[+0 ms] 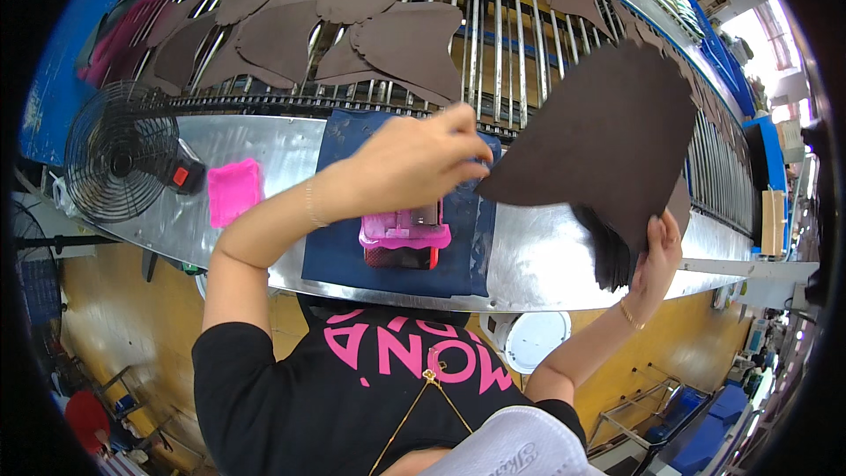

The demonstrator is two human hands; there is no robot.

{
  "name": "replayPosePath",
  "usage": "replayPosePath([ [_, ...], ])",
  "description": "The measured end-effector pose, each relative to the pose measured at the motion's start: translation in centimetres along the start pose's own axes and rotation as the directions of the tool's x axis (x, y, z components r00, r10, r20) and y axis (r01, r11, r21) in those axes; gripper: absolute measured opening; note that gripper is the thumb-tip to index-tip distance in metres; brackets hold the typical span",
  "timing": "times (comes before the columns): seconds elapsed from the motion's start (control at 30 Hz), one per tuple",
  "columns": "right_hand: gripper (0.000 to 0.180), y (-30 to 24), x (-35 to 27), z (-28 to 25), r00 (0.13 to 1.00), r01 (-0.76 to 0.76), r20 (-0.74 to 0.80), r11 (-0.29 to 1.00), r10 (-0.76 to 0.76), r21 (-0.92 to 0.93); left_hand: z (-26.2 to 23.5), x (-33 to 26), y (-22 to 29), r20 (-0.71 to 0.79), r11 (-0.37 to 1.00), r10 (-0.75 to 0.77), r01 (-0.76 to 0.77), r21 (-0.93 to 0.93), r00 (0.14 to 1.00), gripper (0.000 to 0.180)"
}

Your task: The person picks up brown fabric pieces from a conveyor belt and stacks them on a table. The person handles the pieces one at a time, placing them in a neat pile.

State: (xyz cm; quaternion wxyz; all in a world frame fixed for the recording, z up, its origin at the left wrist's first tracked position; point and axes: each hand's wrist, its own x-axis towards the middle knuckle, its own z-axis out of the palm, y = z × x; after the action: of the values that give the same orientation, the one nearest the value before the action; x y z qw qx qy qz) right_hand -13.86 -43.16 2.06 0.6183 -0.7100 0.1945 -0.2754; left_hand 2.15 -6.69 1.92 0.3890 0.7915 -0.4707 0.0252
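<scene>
Dark brown and leathery-looking, the big cut panel (599,137) is up over the right side of the metal table (524,278). The right hand (661,251) grasps its low edge, thumb on the front. The left hand (427,159) has bent fingers at the panel's left tip; I cannot tell if they pinch it. To do this well, I think it helps to grip softly, keep the panel smooth so it does not crease, and hold just one.

Count: one panel up, one fan (119,145), one pink tray (235,192), one pink-rimmed box (392,236) and one dark blue mat (348,275). The dark pile (608,256) and the brown pieces (410,40) on the metal rods (498,31) overlap too much to count.
</scene>
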Motion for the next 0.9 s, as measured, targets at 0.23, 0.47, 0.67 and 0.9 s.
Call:
replayPosePath([
  [0.23,0.040,7.0,12.9,4.4,0.993,0.005,0.118,0.967,0.025,-0.254,-6.1,-3.8,-1.5,-0.208,0.928,-0.372,0.353,-0.124,0.905,0.018],
  [0.47,0.032,17.9,22.0,6.9,0.986,-0.106,0.079,0.907,0.150,-0.408,-7.2,-8.9,-3.8,-0.266,0.813,-0.579,0.523,-0.256,0.770,0.019],
  [0.67,0.041,15.7,20.6,10.9,0.983,-0.127,-0.014,0.622,0.184,-0.773,-6.8,-11.2,-4.6,-0.301,0.767,-0.638,0.556,-0.319,0.709,0.027],
  [0.9,0.037,6.5,14.0,0.7,0.975,0.052,-0.120,0.712,-0.189,-0.700,-6.4,-10.8,-5.7,-0.231,0.749,-0.647,0.547,-0.373,0.727,0.031],
])
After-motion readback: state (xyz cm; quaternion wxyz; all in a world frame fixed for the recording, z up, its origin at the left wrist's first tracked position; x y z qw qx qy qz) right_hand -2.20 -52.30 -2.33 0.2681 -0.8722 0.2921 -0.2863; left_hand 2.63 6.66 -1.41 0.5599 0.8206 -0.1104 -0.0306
